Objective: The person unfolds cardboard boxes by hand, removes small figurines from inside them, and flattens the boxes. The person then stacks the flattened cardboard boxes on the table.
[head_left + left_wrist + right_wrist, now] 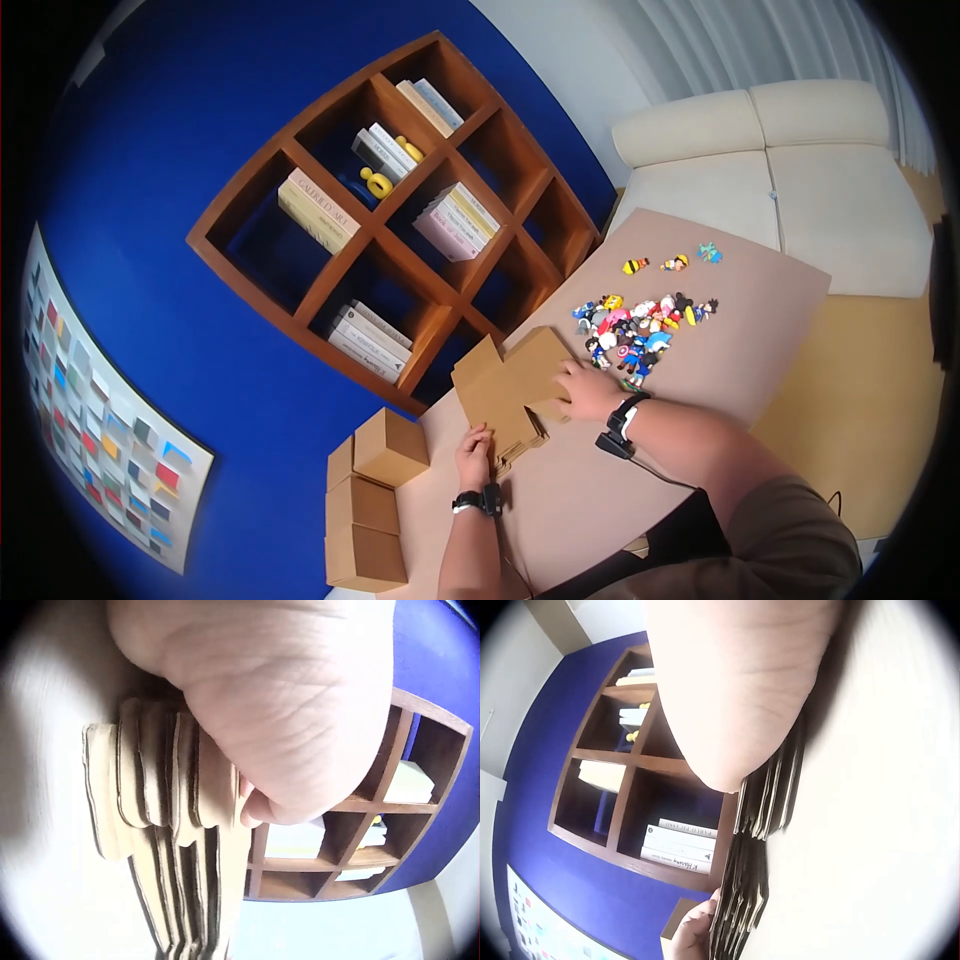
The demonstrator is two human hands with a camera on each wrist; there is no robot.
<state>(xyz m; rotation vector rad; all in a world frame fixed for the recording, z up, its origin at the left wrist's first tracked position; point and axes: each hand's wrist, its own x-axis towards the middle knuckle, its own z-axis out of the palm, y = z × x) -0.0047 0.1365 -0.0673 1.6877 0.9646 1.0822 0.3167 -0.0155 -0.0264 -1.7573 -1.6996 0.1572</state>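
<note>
A stack (pixel 515 385) of flat brown card lies on the table (pixel 730 290) between the two hands, its broad face up. Flaps break its outline, so the long axis is hard to judge; the longest run seems to go from the layered flap ends nearest the person up to the flaps that face the shelf (pixel 430 320). Those near ends show several sheets, one above another and slightly out of line. In the left wrist view the rounded ends point toward the camera, and the sheet edges run side by side away from it.

The right hand (pixel 592 390) is at the stack's right edge, its fingers fairly straight, a little apart and resting over the card, so the stack lies just ahead and to the left of that palm. The left hand (pixel 475 458) is at the lower left edge, fingertips against the card, with the stack to its right. Its fingers look bent, but whether they pinch the sheets I cannot tell.

A heap of small toys (pixel 640 330) lies near the right hand, beyond the stack, and three more toys (pixel 673 263) lie apart from it, farther up the table. Brown boxes (pixel 390 450) stand to the left of the left hand. A pale sofa (pixel 850 200) stands past the table's far end.
</note>
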